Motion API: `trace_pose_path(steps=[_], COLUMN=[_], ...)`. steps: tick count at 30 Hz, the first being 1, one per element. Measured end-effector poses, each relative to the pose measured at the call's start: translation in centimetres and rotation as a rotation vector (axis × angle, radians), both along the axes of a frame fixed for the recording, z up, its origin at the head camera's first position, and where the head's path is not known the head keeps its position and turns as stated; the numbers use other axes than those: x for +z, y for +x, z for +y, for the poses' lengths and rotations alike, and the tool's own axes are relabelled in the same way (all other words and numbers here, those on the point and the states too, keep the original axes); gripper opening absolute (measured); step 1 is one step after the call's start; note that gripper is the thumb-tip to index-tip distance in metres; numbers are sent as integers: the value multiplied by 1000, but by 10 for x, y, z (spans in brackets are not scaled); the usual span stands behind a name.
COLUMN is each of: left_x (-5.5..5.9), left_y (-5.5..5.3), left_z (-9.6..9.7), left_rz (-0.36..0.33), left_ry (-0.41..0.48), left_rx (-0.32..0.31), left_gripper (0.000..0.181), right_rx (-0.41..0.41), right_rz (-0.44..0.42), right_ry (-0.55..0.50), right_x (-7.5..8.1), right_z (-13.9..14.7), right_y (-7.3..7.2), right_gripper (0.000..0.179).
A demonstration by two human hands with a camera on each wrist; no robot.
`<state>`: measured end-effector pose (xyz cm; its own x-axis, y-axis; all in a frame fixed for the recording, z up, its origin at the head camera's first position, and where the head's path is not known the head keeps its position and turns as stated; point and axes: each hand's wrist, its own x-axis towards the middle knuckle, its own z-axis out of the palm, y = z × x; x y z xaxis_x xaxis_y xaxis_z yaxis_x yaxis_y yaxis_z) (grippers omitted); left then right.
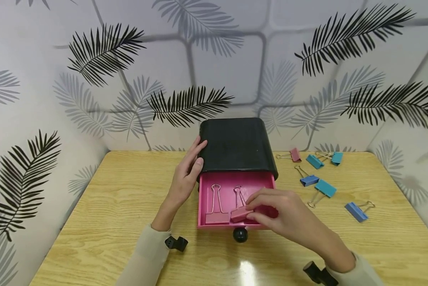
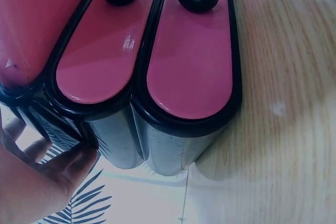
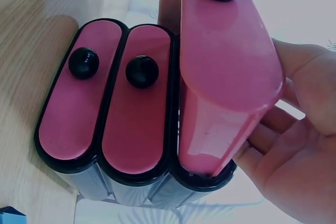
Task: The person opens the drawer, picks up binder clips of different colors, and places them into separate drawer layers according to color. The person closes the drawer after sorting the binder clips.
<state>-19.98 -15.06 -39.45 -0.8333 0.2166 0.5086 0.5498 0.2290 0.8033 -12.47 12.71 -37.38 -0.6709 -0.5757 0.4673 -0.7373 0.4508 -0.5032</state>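
Observation:
A black drawer cabinet [image 1: 235, 145] with pink drawers stands on the table, its top drawer [image 1: 260, 180] pulled out. My left hand [image 1: 185, 172] rests along the cabinet's left side with fingers extended. In the left wrist view its fingertips touch the black casing [image 2: 89, 140]. Inside the drawer, my right hand [image 1: 282, 208] pinches a pink binder clip [image 1: 240, 213] between thumb and fingers. Left of it another pink binder clip [image 1: 217, 217] lies at the drawer's front, handle pointing back. In the right wrist view the drawer front hides the clips, and the right hand [image 3: 299, 145] shows beside it.
Right of the cabinet lie several loose binder clips: a pink one [image 1: 295, 155] at the back, teal ones [image 1: 325, 188] and blue ones [image 1: 357, 211]. A black knob [image 1: 240, 234] sticks out of the open drawer. Two shut drawers [image 3: 139, 129] sit below. A patterned wall [image 1: 228, 71] stands behind.

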Motion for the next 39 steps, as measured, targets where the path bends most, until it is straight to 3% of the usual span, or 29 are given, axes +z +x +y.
trace_pose_path(steps=[7, 14, 18, 29, 39], left_x=[6, -22, -30, -31, -29], left_y=[3, -15, -21, -21, -19], left_z=[0, -5, -7, -8, -7], left_rz=[7, 20, 24, 35, 34], left_ry=[-1, 3, -7, -2, -3], left_rx=[-2, -5, 4, -5, 3], left_gripper=[47, 48, 48, 47, 47], right_rx=[63, 95, 100, 77, 79], right_rz=[-71, -93, -107, -131, -82], right_ry=[40, 56, 69, 60, -88], right_x=[6, 7, 8, 7, 2], right_z=[2, 1, 0, -2, 5], right_y=[0, 1, 0, 2, 2], right_gripper=[12, 9, 9, 10, 20])
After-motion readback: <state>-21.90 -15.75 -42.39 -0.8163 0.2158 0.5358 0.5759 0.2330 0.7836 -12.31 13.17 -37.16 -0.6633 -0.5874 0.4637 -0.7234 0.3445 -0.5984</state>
